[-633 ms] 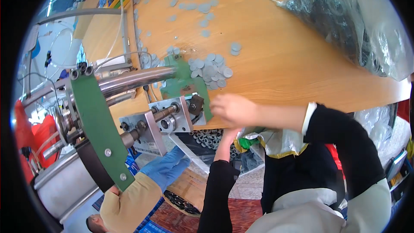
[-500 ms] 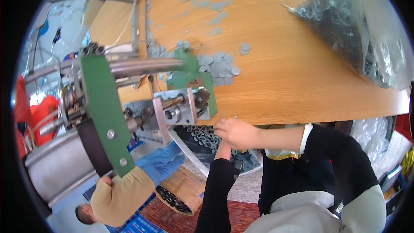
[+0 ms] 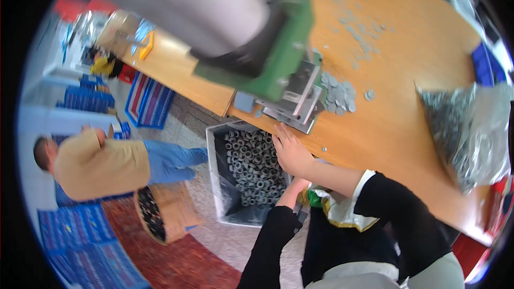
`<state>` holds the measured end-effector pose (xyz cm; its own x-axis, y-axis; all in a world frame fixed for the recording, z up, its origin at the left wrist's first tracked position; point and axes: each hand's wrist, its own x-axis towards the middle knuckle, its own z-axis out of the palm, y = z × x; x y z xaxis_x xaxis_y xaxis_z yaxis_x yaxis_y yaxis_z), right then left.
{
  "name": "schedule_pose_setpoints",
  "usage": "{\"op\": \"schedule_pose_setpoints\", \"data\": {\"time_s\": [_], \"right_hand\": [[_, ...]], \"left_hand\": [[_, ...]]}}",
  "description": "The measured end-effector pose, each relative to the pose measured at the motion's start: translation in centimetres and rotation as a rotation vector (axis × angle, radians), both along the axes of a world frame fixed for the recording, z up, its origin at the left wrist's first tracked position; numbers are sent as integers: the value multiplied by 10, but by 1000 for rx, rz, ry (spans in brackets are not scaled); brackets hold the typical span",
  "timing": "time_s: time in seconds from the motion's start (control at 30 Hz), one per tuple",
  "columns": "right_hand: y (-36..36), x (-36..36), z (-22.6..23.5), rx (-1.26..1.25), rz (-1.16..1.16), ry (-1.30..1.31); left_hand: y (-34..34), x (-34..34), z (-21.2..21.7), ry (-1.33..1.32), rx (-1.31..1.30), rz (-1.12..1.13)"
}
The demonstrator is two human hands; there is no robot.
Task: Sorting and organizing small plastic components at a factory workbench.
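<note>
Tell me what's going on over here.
A person is working bare-handed at a wooden table with a green-framed press. Their right hand is near the press's metal fixture; whether it holds anything is unclear. Their left hand, partly hidden, is beside an open white box of grey ring-shaped parts. Grey discs lie piled beside the press. A co-worker stands off to the left.

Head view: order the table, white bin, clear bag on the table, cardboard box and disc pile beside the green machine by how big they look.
1. Table, by far
2. White bin and clear bag: too alike to rank
3. Cardboard box
4. Disc pile
</note>
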<state>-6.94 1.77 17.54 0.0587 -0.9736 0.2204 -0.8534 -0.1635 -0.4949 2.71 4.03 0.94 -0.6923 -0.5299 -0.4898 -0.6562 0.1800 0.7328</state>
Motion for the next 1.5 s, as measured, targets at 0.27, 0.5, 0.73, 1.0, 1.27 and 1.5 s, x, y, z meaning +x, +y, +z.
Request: {"op": "schedule_pose_setpoints", "data": {"time_s": [0.27,0.5,0.73,1.0,1.27,1.5], "right_hand": [[-47,6,-21,170,-104,322],[-57,35,-36,6,-447,339],[-81,21,-47,35,-500,502],[-107,28,-16,443,-637,194],[-103,23,-25,376,-660,302],[-100,23,-33,321,-718,290]], "left_hand": [[19,12,16,119,106,203],[21,41,13,152,173,400],[15,37,11,179,210,316],[10,41,7,161,257,264],[5,35,8,126,333,288],[7,31,-7,113,294,229]]}}
